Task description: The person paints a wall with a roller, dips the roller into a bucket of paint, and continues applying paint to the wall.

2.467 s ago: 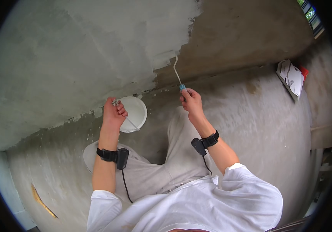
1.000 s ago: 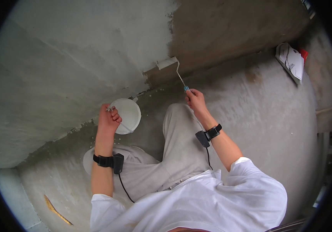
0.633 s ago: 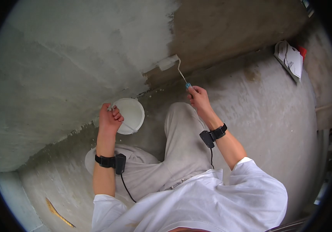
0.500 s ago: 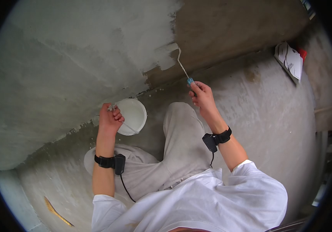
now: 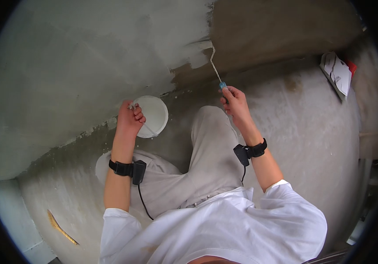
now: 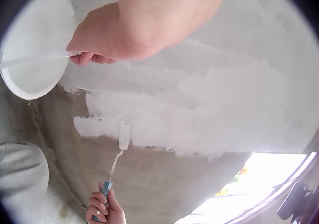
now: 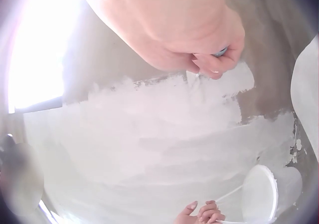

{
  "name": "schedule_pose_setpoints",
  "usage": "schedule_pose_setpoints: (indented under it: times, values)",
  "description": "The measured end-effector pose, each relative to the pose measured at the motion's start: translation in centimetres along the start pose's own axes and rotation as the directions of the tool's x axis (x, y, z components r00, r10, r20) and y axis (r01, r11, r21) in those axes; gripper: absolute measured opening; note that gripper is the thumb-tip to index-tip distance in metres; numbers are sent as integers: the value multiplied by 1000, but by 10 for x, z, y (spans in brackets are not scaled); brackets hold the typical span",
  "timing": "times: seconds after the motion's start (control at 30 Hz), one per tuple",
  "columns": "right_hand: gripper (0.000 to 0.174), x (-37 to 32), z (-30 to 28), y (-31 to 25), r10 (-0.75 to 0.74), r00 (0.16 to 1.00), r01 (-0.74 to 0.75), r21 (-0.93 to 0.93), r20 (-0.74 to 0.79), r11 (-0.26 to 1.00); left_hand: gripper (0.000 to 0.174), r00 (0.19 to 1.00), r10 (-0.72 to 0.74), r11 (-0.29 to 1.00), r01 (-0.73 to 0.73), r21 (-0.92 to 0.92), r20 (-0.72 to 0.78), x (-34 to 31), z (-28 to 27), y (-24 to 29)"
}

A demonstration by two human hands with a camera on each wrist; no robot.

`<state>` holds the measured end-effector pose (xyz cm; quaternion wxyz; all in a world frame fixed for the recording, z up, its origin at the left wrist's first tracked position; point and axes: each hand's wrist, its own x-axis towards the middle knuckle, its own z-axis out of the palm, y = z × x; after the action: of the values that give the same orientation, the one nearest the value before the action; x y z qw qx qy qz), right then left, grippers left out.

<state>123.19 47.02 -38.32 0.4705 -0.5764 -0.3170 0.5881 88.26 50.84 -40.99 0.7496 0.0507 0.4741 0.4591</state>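
Head view: yellowish stick (image 5: pixel 61 228) on floor (image 5: pixel 303 127), knee (image 5: pixel 213 127) near bucket (image 5: pixel 157 115).

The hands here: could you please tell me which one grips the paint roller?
The right hand, gripping the paint roller by its blue handle; the left hand holds the white bucket by its bail.

A yellow stick (image 5: pixel 58 226) lies on the floor (image 5: pixel 303 136) at lower left, and a white sheet (image 5: pixel 337 72) sits at upper right, just beside something red (image 5: pixel 352 67).
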Motion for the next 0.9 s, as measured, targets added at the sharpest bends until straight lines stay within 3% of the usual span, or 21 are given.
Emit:
schedule_pose_setpoints:
  times: [0.1,0.2,0.27,0.47,0.67,0.9]
  values:
    - [21,-15,8,4,-30,1000,30,-63,5,998,22,999,22,1000,-22,-1,-25,-2,3,-1]
    - [22,-42,25,17,50,990,-20,-220,129,975,22,1000,19,1000,-19,-5,-4,-1,-1,0]
    - [19,-54,37,28,179,953,-93,-329,243,940,22,1000,8,1000,-8,-13,18,-1,-2,1]
    - [19,-55,66,65,255,866,-118,-321,430,940,24,999,-32,999,32,-11,44,-1,-4,3]
    - [27,-45,90,86,352,826,-204,-350,440,914,29,995,-64,998,64,3,72,0,-7,4]
    - [22,-49,94,91,332,865,-218,-313,377,924,45,993,-9,995,-3,101,114,3,-10,0]
